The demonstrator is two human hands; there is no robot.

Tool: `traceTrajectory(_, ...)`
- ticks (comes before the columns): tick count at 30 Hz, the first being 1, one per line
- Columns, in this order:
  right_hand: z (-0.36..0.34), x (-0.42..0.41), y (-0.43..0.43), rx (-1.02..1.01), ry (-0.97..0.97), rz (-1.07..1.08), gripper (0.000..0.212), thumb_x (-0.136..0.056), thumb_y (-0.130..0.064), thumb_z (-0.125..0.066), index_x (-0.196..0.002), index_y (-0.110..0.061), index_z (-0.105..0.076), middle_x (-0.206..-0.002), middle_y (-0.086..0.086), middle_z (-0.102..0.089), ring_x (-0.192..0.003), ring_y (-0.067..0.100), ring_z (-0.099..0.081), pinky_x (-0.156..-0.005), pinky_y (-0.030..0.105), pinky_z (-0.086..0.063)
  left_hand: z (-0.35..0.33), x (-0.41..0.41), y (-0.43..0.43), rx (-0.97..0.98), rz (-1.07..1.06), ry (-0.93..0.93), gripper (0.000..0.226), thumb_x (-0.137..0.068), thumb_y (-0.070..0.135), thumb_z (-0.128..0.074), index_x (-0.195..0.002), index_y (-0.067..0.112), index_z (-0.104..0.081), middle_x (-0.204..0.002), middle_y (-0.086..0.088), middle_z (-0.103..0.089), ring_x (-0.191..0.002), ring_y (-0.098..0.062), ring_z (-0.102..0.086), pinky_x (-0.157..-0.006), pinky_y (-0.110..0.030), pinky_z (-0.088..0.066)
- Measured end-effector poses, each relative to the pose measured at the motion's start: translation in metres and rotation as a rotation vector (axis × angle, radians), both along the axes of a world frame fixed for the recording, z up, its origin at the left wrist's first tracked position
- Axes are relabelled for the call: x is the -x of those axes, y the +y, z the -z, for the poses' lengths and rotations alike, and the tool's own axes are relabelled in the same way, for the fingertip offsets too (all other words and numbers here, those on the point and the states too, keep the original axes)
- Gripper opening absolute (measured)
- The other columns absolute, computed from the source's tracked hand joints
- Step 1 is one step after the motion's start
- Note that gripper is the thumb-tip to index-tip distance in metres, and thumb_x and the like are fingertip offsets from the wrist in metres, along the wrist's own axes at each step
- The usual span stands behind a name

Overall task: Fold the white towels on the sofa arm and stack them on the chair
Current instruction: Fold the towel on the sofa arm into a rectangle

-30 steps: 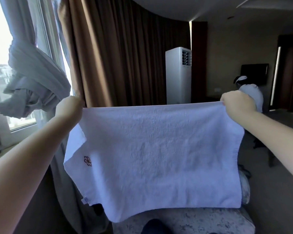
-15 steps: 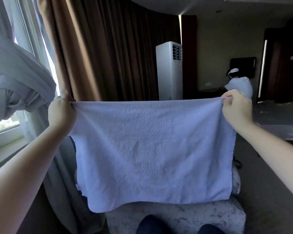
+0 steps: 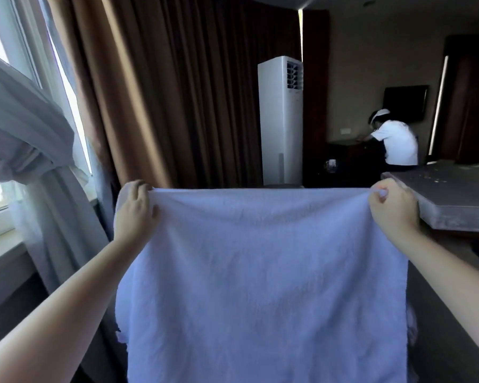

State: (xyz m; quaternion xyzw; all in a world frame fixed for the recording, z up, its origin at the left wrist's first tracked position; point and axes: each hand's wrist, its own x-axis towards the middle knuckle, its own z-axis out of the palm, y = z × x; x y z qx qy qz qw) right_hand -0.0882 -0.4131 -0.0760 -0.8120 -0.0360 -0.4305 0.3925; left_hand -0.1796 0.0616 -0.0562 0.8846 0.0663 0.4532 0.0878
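Between the pinching left hand (image 3: 135, 210) and right hand (image 3: 393, 208), the towel (image 3: 260, 286) may fold skewed if either corner slips.

My left hand (image 3: 135, 210) and right hand (image 3: 393, 210) now carry the towel (image 3: 260, 286) lower and nearer me than a second ago. Its bottom hem, visible before, runs past the view's lower edge.

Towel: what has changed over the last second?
The towel now fills the lower view, with its bottom edge out of frame. The embroidered mark seen a second ago no longer shows. Unchanged: the left hand and right hand still grip the top corners, spread apart.
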Motion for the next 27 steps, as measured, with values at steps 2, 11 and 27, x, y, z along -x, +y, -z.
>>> traceTrajectory(2, 0.022, -0.023, 0.0, -0.022, 0.075, 0.01, 0.031, -0.077, -0.02, -0.037, -0.087, -0.005, -0.062, -0.092, 0.013, -0.056, -0.081, 0.024, -0.043, -0.073, 0.032, -0.033, 0.017, -0.023, 0.004, -0.015, 0.011, 0.09, 0.043, -0.082, 0.001, -0.061, -0.125, -0.003, -0.053, -0.134, -0.016, -0.045, -0.125, -0.031, -0.043, -0.081, -0.046, -0.051)
traceTrajectory(11, 0.086, -0.117, 0.011, -0.017, 0.147, 0.092, 0.042, -0.073, -0.029, -0.033, -0.087, -0.004, -0.064, -0.091, 0.021, -0.062, -0.087, 0.04, -0.056, -0.078, 0.035, -0.029, 0.065, -0.123, 0.018, -0.015, -0.031, 0.323, 0.062, -0.084, 0.013, -0.064, -0.14, -0.001, -0.04, -0.157, -0.012, -0.027, -0.131, -0.037, -0.043, -0.102, -0.045, -0.041)
traceTrajectory(27, 0.154, -0.142, 0.015, 0.092, 0.268, 0.011, 0.021, -0.083, 0.007, -0.056, -0.101, -0.001, -0.063, -0.11, 0.018, -0.06, -0.073, 0.036, -0.06, -0.069, 0.043, -0.05, 0.116, -0.14, -0.018, -0.217, -0.049, 0.409, 0.045, -0.081, 0.01, -0.067, -0.125, 0.003, -0.06, -0.132, -0.02, -0.056, -0.107, -0.043, -0.058, -0.083, -0.053, -0.048)
